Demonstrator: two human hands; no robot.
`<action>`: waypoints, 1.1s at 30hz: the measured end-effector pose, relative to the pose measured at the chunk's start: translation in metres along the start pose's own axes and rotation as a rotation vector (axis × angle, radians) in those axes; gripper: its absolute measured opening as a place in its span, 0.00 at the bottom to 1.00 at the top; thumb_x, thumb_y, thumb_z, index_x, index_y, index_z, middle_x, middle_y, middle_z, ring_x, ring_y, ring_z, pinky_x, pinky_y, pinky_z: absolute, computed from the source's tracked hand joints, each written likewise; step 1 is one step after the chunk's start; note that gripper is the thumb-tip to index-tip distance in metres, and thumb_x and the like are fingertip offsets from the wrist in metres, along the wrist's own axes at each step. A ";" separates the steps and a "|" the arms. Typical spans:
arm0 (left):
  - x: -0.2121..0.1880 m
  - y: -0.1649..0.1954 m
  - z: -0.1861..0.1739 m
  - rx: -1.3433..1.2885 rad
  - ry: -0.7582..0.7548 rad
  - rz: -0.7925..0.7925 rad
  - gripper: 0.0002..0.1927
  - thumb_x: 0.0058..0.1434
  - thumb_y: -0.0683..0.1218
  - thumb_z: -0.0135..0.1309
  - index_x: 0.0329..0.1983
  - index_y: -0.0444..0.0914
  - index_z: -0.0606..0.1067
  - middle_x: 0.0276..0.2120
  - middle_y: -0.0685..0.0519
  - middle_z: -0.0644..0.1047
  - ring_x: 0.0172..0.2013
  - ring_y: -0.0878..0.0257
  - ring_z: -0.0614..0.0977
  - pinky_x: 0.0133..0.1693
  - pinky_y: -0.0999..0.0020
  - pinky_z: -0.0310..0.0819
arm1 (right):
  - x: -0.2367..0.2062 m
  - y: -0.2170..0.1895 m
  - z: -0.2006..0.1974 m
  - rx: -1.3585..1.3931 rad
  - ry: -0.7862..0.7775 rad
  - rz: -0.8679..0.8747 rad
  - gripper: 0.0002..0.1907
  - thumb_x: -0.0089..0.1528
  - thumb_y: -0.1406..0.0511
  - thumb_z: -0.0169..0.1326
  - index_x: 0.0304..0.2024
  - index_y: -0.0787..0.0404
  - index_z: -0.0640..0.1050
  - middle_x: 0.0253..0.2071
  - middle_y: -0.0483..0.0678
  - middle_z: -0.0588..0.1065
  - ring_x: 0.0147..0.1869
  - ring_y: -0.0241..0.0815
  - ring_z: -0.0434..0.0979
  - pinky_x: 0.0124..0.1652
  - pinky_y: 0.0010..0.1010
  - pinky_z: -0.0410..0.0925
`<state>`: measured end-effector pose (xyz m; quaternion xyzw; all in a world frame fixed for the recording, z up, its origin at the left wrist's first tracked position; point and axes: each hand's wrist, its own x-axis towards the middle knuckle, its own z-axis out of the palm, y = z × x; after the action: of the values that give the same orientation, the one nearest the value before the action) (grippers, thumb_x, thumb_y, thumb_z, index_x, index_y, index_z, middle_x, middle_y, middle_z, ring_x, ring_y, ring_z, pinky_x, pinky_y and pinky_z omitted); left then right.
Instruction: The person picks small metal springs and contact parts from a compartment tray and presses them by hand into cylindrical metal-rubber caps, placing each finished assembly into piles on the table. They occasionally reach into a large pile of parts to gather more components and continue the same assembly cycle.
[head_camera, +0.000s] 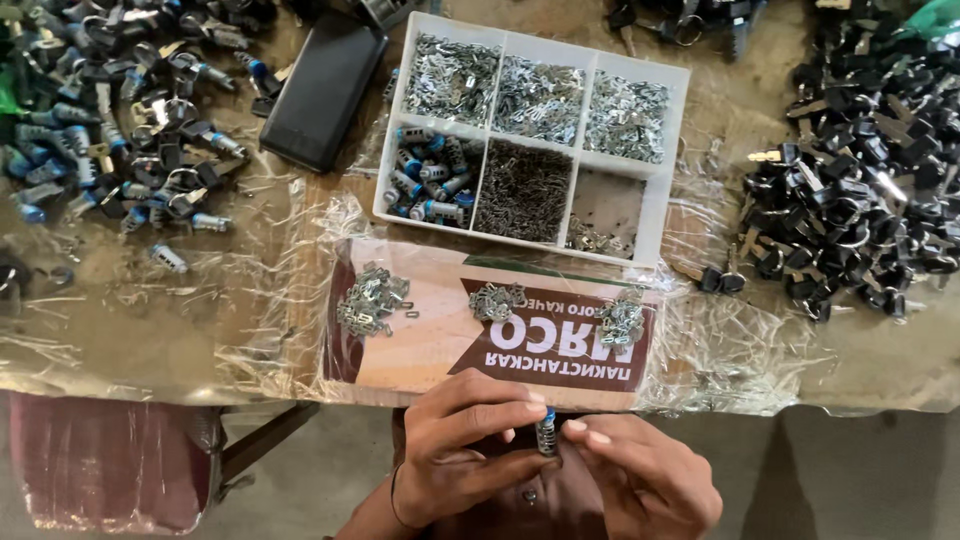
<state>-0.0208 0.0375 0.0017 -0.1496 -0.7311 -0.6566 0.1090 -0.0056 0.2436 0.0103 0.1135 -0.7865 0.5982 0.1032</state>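
Holding a small lock cylinder (546, 432) upright between both hands, the person works just below the near edge of the bench (150, 330) in the head view. The left hand (470, 445) has its fingers (500, 412) pinched together on the cylinder's ribbed metal body, whose blue end points toward the bench. The right hand (645, 475) brings thumb and forefinger tips against the same cylinder, closed lightly on its side.

On the bench ahead lies a flat printed cardboard sheet (420, 350) bearing three small heaps of metal plates (372, 300). Beyond it stands a white divided tray (660, 200) with more plates, thin springs, and a compartment of blue-tipped cylinders (425, 175). A black case (322, 90) lies to the left of the tray, a spread of finished cylinders (120, 130) at far left, and a pile of black-headed keys (860, 170) at right.

Judging from this, the step in hand is fitting small parts into the cylinder; the next move calls for a steady left grip while the right reaches to a heap for one plate.
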 end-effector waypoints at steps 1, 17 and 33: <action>-0.001 0.000 0.000 0.007 0.006 0.007 0.23 0.53 0.43 0.74 0.52 0.39 0.81 0.47 0.51 0.82 0.35 0.64 0.82 0.37 0.72 0.79 | 0.002 0.000 0.001 -0.004 -0.006 -0.033 0.15 0.54 0.79 0.64 0.42 0.65 0.79 0.37 0.55 0.83 0.42 0.44 0.88 0.44 0.29 0.80; 0.010 0.006 -0.002 0.191 -0.005 0.124 0.23 0.52 0.43 0.74 0.51 0.39 0.81 0.45 0.51 0.81 0.38 0.60 0.83 0.40 0.68 0.78 | 0.014 -0.005 -0.003 -0.206 -0.084 -0.168 0.15 0.54 0.77 0.66 0.43 0.65 0.79 0.36 0.54 0.83 0.41 0.43 0.88 0.42 0.30 0.79; 0.005 -0.004 0.028 0.159 -0.074 0.011 0.16 0.54 0.36 0.63 0.47 0.38 0.83 0.41 0.48 0.85 0.41 0.58 0.90 0.44 0.67 0.85 | 0.035 0.046 -0.037 -0.255 0.126 -0.044 0.06 0.63 0.66 0.62 0.42 0.57 0.79 0.46 0.41 0.80 0.51 0.36 0.81 0.54 0.31 0.73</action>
<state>-0.0256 0.0648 -0.0034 -0.1686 -0.7837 -0.5898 0.0973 -0.0518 0.2897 -0.0120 0.0789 -0.8454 0.4970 0.1790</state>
